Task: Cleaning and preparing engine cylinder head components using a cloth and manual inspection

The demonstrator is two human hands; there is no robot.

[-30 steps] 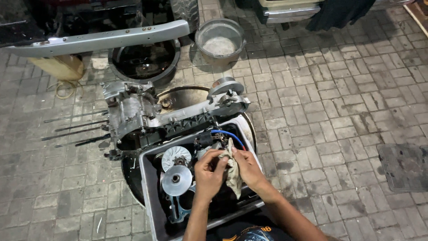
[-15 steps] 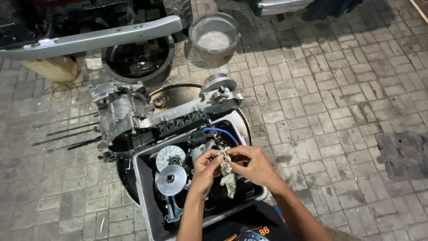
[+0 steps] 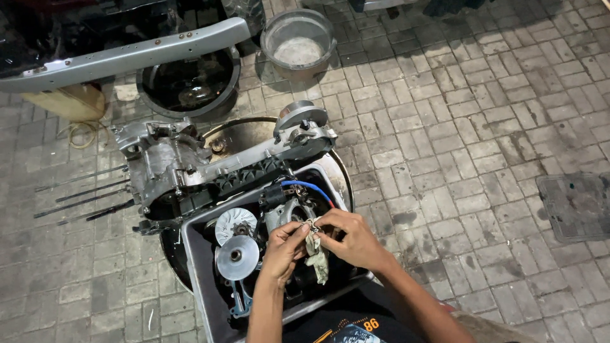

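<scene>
My left hand (image 3: pixel 284 249) and my right hand (image 3: pixel 351 239) meet over a grey rectangular tub (image 3: pixel 202 278) full of engine parts. Together they pinch a dirty pale rag (image 3: pixel 316 256) wrapped around a small metal part (image 3: pixel 311 225), which is mostly hidden by fingers. The rag hangs down between the hands. In the tub lie a finned pulley disc (image 3: pixel 235 223), a smooth round pulley half (image 3: pixel 237 257) and a blue hose (image 3: pixel 307 187). Just beyond the tub rests a grey engine crankcase (image 3: pixel 166 159).
Several long studs (image 3: pixel 82 197) lie on the paving at left. A round black basin (image 3: pixel 188 81) and a metal pot (image 3: pixel 298 42) stand at the back, under a grey vehicle bumper (image 3: pixel 127 56). A yellow canister (image 3: pixel 67 101) sits far left, a dark drain cover (image 3: pixel 577 204) at right.
My hands lifted the rag and small part slightly and brought them closer together; the rag now hangs below the fingers. The camera tilted a little, shifting the scene downward.
</scene>
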